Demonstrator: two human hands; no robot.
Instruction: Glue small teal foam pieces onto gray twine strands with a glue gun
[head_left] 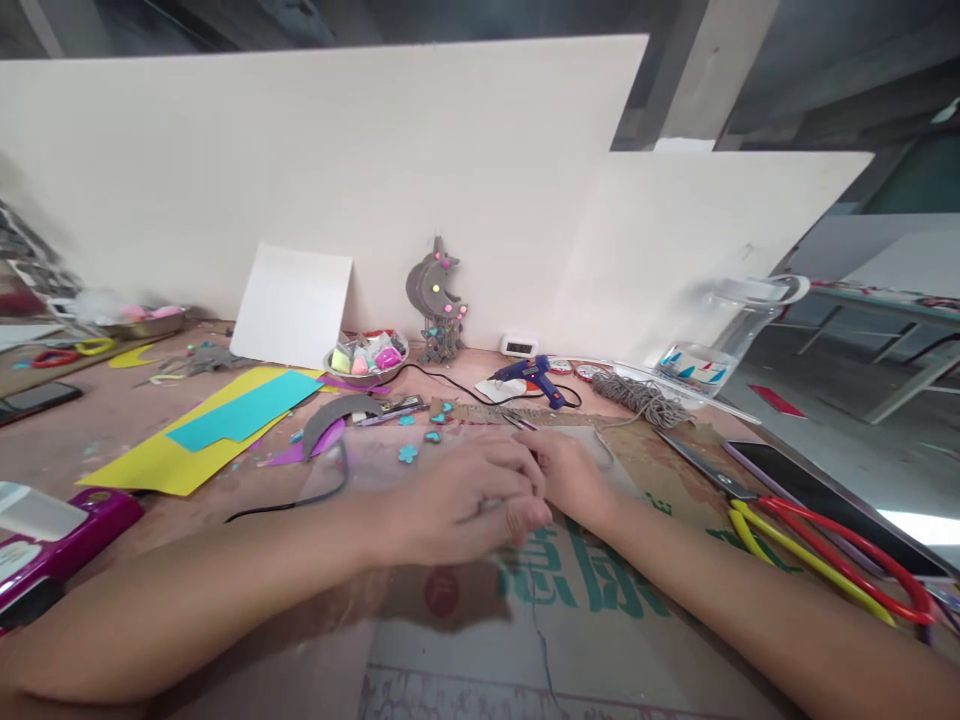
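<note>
My left hand (pixel 480 500) and my right hand (pixel 574 478) meet over a clear sheet (pixel 442 660) laid on printed cardboard. The left fingers are curled, thumb toward the right. Partly behind them, the right hand's fingers are bent and pressed together. A thin grey-blue thread (pixel 541 640) trails down toward me from beneath the hands; its upper end is hidden, and I cannot make out what the fingers hold. Small blue flower (pixel 407 454) and heart (pixel 433 437) pieces lie beyond my left hand. Beside them rests a grey crescent (pixel 341 412).
A blue glue gun (pixel 529 378), grey yarn (pixel 645 398) and a clear jug (pixel 709 345) stand behind. Large scissors (pixel 795 535) and a tablet (pixel 825 500) lie right. Left are yellow paper (pixel 142 460), blue paper (pixel 247 412) and a magenta tool (pixel 90 525). A moon ornament (pixel 431 290) leans at the back.
</note>
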